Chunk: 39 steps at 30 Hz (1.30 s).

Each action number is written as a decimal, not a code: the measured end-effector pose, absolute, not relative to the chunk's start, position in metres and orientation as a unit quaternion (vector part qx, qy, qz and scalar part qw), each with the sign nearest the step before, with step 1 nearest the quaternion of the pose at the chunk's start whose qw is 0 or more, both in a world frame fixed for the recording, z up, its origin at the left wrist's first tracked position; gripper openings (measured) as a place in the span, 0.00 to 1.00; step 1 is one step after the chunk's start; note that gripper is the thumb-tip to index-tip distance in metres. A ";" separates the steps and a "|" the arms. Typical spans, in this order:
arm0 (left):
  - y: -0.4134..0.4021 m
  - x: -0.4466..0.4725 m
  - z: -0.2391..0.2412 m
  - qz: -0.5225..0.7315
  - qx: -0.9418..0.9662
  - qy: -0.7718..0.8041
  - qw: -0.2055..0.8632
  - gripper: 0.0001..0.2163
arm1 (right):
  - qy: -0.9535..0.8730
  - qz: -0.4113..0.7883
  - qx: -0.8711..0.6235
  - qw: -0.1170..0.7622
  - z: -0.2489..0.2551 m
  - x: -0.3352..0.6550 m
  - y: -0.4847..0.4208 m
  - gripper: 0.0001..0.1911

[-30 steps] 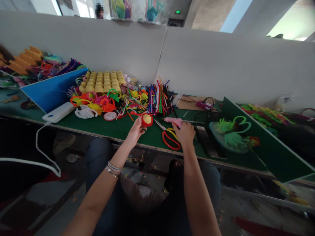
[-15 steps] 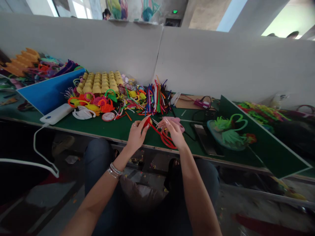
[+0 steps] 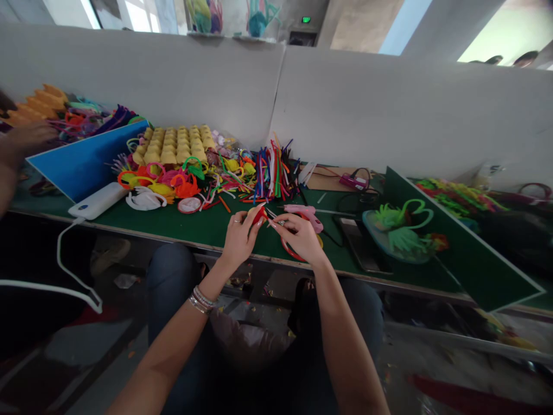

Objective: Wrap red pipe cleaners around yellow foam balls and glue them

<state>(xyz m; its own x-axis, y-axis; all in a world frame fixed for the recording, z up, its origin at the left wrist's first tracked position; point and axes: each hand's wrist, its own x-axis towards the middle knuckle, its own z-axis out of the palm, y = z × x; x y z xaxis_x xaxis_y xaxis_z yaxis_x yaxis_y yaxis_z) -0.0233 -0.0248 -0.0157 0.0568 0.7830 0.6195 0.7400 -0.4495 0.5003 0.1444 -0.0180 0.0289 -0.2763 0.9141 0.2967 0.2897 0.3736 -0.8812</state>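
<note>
My left hand (image 3: 240, 235) is closed in a pinch on a small red fuzzy piece (image 3: 259, 215), held just above the front of the table. Close against it, my right hand (image 3: 299, 235) has thumb and fingers pinched together on the red pipe cleaner that leads from this piece. A loop of the red pipe cleaner (image 3: 290, 250) hangs below the right hand, partly covered by it. Just behind the right hand lies a pink glue gun (image 3: 309, 215). A thin dark and silvery tool tip (image 3: 270, 212) shows between the hands; its kind is unclear.
Pipe cleaner bundles (image 3: 274, 173) stand at the back. Left are a yellow egg tray (image 3: 177, 144), colourful fuzzy pieces (image 3: 173, 183), a white power bank (image 3: 98, 200) and a blue board (image 3: 88, 161). Right are a phone (image 3: 360, 245) and a tray (image 3: 404, 259). A co-worker's hand (image 3: 32, 135) is far left.
My right hand has moved left to the red piece, and its fingers have closed from a looser pose. A co-worker's arm has come in at the far left.
</note>
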 end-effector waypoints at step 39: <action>-0.020 -0.017 -0.021 0.607 0.610 0.464 0.210 0.23 | -0.709 0.306 -0.453 0.445 0.016 0.109 -0.028 0.21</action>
<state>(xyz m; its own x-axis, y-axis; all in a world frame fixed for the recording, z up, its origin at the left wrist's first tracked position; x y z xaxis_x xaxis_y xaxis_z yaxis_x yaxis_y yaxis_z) -0.0172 -0.0198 -0.0205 -0.1675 0.8210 0.5457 0.3112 -0.4812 0.8195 0.1085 -0.0280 0.0158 -0.1925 0.9151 0.3542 0.3702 0.4020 -0.8375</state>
